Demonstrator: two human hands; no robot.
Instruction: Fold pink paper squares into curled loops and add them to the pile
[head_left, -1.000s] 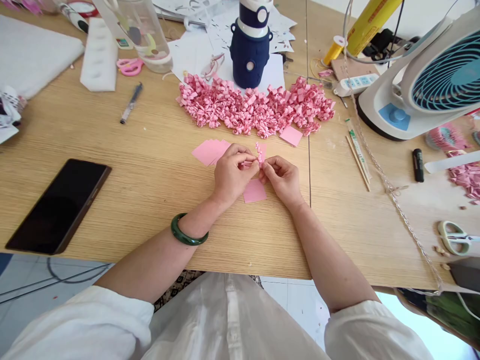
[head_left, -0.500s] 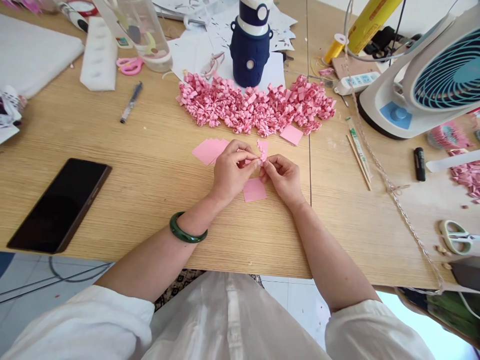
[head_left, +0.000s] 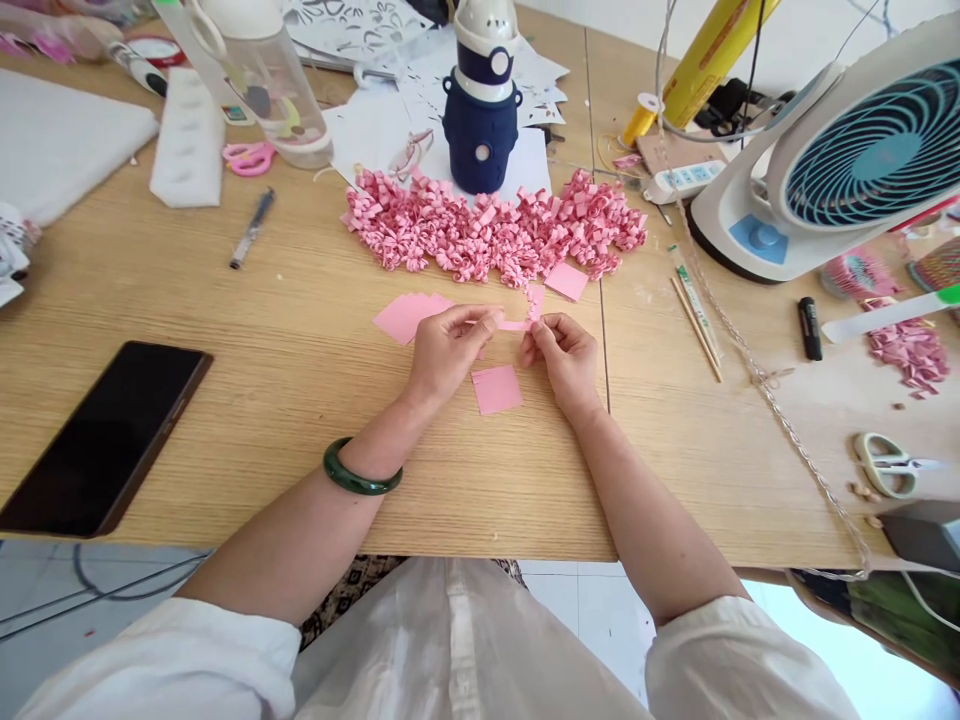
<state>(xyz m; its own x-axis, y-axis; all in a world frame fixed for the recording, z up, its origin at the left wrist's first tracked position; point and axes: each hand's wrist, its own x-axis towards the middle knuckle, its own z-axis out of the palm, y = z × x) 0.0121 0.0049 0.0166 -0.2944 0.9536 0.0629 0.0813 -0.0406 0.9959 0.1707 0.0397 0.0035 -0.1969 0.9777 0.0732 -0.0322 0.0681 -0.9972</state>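
My left hand (head_left: 448,350) pinches the left end of a narrow pink paper strip (head_left: 514,325). The strip runs level across to my right hand (head_left: 562,352), whose thumb and fingers are closed on its other end. From the right fingertips a small curled piece of pink paper (head_left: 531,302) sticks up. Just below the hands lies a pink paper square (head_left: 496,389). Fanned pink paper sheets (head_left: 405,316) rest beside my left hand, partly behind it. Another pink square (head_left: 567,281) lies beyond my right hand, against a long heap of curled pink paper pieces (head_left: 495,230).
A dark blue bottle (head_left: 481,130) stands behind the heap. On the left are a phone (head_left: 105,435), a pen (head_left: 253,228) and pink scissors (head_left: 249,158). To the right are a fan (head_left: 765,215), wooden sticks (head_left: 696,328), a black marker (head_left: 810,328) and pale-handled scissors (head_left: 889,465).
My left hand has moved left, away from my right hand, and the pink strip now shows stretched between them. The whole view has shifted slightly.
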